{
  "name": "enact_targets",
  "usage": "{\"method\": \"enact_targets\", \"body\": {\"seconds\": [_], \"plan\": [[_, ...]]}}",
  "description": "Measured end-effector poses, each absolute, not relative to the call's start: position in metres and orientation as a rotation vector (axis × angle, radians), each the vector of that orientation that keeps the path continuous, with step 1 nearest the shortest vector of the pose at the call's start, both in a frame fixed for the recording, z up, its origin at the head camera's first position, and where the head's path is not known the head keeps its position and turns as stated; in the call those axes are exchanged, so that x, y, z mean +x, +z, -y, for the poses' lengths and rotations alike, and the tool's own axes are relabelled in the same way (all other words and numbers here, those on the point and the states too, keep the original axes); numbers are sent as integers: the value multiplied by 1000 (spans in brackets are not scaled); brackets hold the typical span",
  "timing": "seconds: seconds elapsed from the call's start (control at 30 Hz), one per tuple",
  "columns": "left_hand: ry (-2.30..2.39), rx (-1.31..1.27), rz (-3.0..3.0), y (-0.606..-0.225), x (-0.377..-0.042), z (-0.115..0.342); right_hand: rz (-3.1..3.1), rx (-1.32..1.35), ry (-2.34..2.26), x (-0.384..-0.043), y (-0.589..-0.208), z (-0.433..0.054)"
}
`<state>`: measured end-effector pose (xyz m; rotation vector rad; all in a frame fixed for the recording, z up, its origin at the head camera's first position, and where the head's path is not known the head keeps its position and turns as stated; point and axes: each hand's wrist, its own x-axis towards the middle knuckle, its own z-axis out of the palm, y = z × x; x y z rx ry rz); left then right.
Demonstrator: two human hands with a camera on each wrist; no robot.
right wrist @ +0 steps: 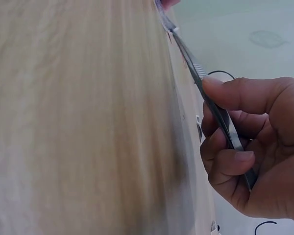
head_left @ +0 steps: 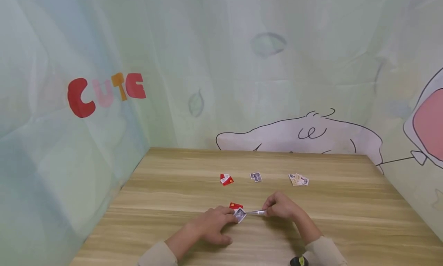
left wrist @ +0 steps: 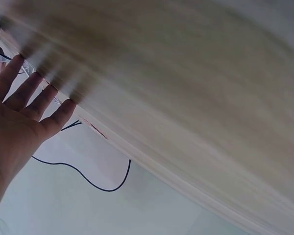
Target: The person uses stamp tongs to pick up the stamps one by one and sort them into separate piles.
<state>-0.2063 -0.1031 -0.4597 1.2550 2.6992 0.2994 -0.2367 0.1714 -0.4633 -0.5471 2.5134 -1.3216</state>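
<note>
My right hand (head_left: 281, 205) pinches metal tweezers (right wrist: 220, 112) between thumb and fingers. In the head view the tweezers' tips reach left to a small grey picture stamp (head_left: 239, 215). Beside that stamp, the fingertips of my left hand (head_left: 215, 223) touch down with the fingers stretched out; the left wrist view shows them spread and nearly straight. Just behind the grey stamp lies a red stamp (head_left: 236, 206) with a yellow emblem, partly covered. Whether the tips grip the grey stamp's edge is too small to tell.
Farther back on the wooden table (head_left: 166, 196) lie red-and-white stamps (head_left: 226, 180), grey stamps (head_left: 257, 177) and beige stamps (head_left: 298, 179) in separate overlapping groups. A black object (head_left: 298, 261) sits by the right sleeve at the near edge. A printed cloth backdrop (head_left: 214, 66) rises behind the table.
</note>
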Motion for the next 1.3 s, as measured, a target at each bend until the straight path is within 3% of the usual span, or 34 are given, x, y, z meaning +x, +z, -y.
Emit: {"method": "enact_targets", "body": {"seconds": [0.87,1.3], "plan": [[293,1297,-2796,-456,-202,102,-2427,-438,-1511,-218,-461,-191],[363,1079,-2828,-451,-210,98,-2488,-160,-1559,-221,-468,-200]]}}
